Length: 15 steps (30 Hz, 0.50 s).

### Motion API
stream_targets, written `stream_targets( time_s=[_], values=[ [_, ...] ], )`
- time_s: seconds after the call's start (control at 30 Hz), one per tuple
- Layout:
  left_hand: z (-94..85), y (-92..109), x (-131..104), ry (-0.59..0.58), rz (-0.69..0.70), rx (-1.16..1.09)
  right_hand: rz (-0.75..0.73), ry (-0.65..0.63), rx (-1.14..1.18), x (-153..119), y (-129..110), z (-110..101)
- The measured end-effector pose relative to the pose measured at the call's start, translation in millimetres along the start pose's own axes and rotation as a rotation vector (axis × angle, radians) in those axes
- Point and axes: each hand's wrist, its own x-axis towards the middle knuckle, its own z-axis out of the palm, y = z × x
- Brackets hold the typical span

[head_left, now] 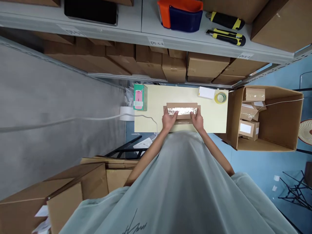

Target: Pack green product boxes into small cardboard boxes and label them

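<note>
Holding small cardboard box [182, 105] between left hand [169, 121] and right hand [198, 121], over middle of table [150, 125]. Long axis runs side to side, hand to hand; box lies just ahead of body, neither hand clearly nearer. Grip: fingers curled round each end, thumbs pressing inward by shiny strip [186, 111]; tape or wrapping, cannot tell. Tape roll [216, 98] apart, beyond right hand. Green-and-pink box [138, 97] off left.

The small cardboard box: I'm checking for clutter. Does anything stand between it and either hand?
Nothing visible does: the left hand and right hand touch the cardboard box directly, one at each end. The tape roll lies apart.
</note>
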Motion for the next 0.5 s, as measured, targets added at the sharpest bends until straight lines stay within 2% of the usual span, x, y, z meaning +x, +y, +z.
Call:
stream_targets(
  time_s=[0.07,0.13,0.23,0.37,0.5],
  values=[
    [9.6,2,1,0.031,-0.093,0.025,0.141,0.052,0.064,7,-6,3],
    [16.7,0,2,0.049,-0.144,0.055,0.270,0.052,0.114,15,-8,7],
    [19.8,-9,6,0.049,-0.103,0.057,0.386,0.041,0.209,26,-4,14],
    [15.3,-24,12,0.028,-0.047,-0.007,0.313,0.102,0.384,30,19,26],
    [15.9,-30,14,0.028,-0.035,-0.061,0.200,0.176,0.532,30,39,39]
  ],
)
